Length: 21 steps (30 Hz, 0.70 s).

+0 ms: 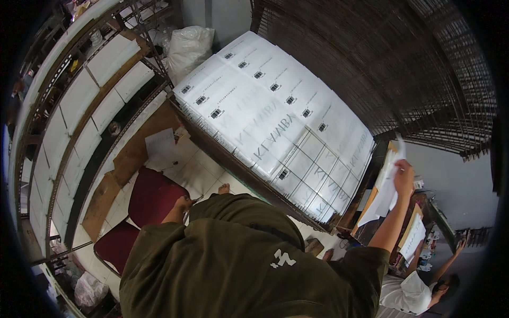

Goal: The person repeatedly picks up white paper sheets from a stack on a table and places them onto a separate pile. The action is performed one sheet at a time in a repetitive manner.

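My right hand point(404, 177) is closed on white paper sheets point(383, 200) at the right, above the end of a table. The sheets hang down from my fingers. My left hand point(184, 203) is low at my left side, beside the backrest of a dark red chair point(156, 197). Its fingers look curled, and a small thing seems to stick out of them, too small to name. Ahead of me lies a broad layer of white printed sheets point(275, 119) with dark marks and lettering, covering a large table.
Shelves with white panels point(69, 114) line the left. A white sack point(191, 50) stands behind the table, and a dark slatted rack point(371, 58) rises at the far right. Another person in a white shirt point(405, 294) works at lower right. A second red chair point(117, 246) stands left.
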{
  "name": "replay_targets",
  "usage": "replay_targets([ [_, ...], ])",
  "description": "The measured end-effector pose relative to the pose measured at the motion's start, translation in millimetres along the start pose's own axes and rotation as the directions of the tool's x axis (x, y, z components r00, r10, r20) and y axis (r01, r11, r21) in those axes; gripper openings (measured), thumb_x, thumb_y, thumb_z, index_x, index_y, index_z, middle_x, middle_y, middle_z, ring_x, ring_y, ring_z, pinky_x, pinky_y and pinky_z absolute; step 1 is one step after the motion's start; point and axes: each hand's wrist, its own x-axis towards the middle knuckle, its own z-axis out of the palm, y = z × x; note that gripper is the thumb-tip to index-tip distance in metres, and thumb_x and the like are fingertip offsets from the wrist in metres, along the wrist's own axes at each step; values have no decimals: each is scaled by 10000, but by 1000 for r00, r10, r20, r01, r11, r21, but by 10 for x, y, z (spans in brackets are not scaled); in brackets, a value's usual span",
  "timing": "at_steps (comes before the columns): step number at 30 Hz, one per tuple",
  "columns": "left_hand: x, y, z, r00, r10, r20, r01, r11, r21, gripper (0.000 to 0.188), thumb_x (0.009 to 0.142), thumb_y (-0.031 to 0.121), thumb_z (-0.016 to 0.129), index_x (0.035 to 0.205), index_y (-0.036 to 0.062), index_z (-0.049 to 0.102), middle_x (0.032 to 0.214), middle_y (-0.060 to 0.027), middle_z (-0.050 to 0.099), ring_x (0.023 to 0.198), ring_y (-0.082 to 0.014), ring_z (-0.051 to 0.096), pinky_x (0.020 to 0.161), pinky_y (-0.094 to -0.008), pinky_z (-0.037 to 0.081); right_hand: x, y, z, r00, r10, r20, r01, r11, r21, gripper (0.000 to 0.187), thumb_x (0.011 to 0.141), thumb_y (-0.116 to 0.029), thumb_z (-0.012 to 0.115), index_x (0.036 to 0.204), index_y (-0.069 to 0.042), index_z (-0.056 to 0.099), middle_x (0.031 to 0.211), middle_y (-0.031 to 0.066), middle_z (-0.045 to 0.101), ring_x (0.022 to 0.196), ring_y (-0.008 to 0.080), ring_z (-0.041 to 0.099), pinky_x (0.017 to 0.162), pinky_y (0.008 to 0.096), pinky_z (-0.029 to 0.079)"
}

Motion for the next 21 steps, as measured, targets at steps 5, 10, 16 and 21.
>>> replay_targets([
  [5, 472, -349, -294, 999, 16, -36, -16, 1000, 13, 540, 742, 480, 587, 1013, 13, 595, 1032, -211, 596, 1010, -350, 554, 843, -405, 447, 176, -1781, -24, 872, -239, 428, 74, 927, 367, 457, 694, 19, 408, 1128, -11, 550, 1101, 197, 567, 1048, 302, 536, 900, 313, 393],
  [10, 765, -429, -535, 991, 97, -91, -103, 993, -64, 483, 749, 460, 594, 978, 35, 615, 985, -219, 610, 997, -342, 565, 833, -406, 448, 446, -3066, -408, 812, -442, 382, 272, 864, 423, 431, 649, 65, 433, 1051, -16, 565, 961, 125, 580, 920, 247, 567, 806, 312, 414],
  [16, 600, 74, -761, 993, 114, -18, -115, 980, -160, 509, 727, 486, 614, 974, 40, 616, 984, -197, 615, 964, -328, 578, 823, -399, 455, 629, -2963, -320, 957, -285, 48, 168, 682, 711, 591, 633, 107, 442, 1211, -9, 493, 1106, 92, 569, 864, 95, 539, 715, 184, 401],
  [21, 674, -161, -526, 994, 40, 106, -25, 991, -133, 524, 738, 477, 609, 979, 13, 603, 1000, -188, 612, 953, -324, 582, 824, -400, 455, 505, -2258, 601, 994, 98, -41, -25, 591, 806, 659, 640, 133, 415, 1286, 4, 418, 1292, 119, 452, 1055, 131, 495, 797, 185, 417],
])
